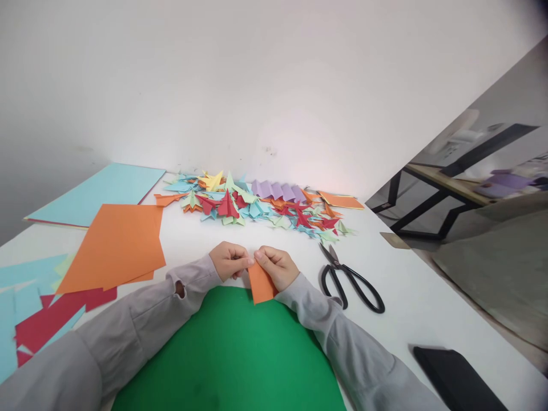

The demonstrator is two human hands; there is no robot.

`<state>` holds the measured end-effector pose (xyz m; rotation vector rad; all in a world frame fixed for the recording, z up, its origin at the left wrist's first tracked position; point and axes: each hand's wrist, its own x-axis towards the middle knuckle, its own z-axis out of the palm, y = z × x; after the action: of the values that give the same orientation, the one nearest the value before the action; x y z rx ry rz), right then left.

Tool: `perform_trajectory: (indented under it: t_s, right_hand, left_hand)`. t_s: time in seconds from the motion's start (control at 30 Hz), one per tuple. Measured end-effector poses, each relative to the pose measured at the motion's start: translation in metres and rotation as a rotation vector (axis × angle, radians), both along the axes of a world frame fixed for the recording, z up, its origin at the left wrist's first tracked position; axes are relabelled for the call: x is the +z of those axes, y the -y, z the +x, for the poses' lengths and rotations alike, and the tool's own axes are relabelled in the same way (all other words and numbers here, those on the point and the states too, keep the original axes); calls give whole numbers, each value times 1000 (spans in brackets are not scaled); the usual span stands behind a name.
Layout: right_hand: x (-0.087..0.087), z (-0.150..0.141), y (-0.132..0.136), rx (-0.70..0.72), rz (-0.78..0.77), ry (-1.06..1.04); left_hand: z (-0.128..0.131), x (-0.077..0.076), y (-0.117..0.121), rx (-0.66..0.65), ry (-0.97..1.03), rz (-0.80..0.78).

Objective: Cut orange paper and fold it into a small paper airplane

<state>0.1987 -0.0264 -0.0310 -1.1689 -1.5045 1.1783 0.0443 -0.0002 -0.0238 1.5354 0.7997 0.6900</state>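
Note:
A small folded piece of orange paper hangs between my two hands, above the far edge of a green sheet. My left hand is closed, its thumb and forefinger pinching the paper's top left corner. With thumb on top, my right hand grips the paper's upper right side, hiding part of it. Black-handled scissors lie partly open on the table, just right of my right hand. Beyond both hands is a long heap of small folded paper planes in several colours.
Large orange sheets lie on the left, with a light blue sheet stack behind them. Red and blue paper scraps spread at the near left. A pleated purple paper stands by the wall. A black flat object rests near right.

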Motion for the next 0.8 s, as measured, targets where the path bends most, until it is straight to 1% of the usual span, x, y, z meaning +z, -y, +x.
perform_trajectory:
  t_s: [0.17, 0.27, 0.37, 0.43, 0.63, 0.8]
  right_hand:
    - [-2, 2, -2, -127, -39, -82]
    - [-5, 3, -4, -220, -55, -155]
    - [-8, 3, -4, -276, -75, -231]
    - [-8, 2, -4, -309, -85, -273]
    - [-10, -1, -4, -341, -63, -338]
    - [-9, 0, -5, -348, -111, -392]
  left_hand:
    - [2, 0, 2, 20, 15, 0]
    - [2, -3, 3, -21, -26, 55]
    - [2, -5, 4, -62, -68, 110]
    - [2, -6, 4, -65, -82, 136]
    - [1, -5, 6, -24, -26, 197]
    - [3, -7, 7, -15, -60, 197]
